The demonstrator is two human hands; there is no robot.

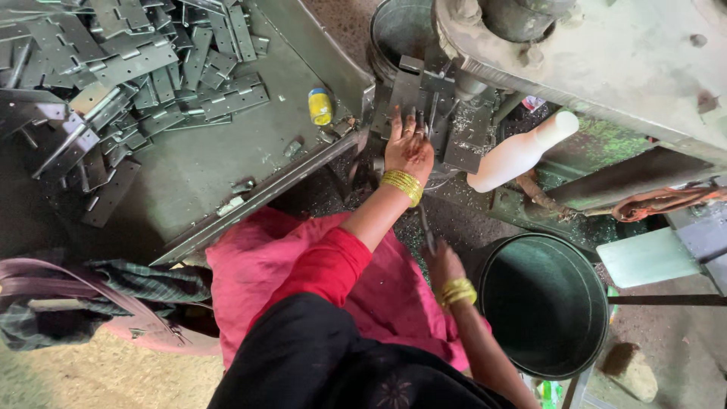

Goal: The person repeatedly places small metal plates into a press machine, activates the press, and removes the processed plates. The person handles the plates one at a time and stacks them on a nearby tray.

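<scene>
My left hand (pixel 407 150), with yellow bangles at the wrist, reaches up to the grey metal fixture (pixel 424 95) of a press machine. Its fingertips are on a flat hinge plate (pixel 405 91) set there. My right hand (pixel 443 265), also with yellow bangles, is lower, next to the dark bucket, and is closed around a thin metal rod (pixel 425 227) that rises toward the machine. A pink cloth (pixel 265 265) covers my lap under both arms.
A heap of grey hinge plates (pixel 136 68) fills a metal tray (pixel 227 159) on the left, with a small yellow-and-blue container (pixel 320 106) near its edge. A white bottle (pixel 522 151) leans by the machine body (pixel 606 53). There is a dark bucket (pixel 545 303) at right and a second bucket (pixel 397 30) at top.
</scene>
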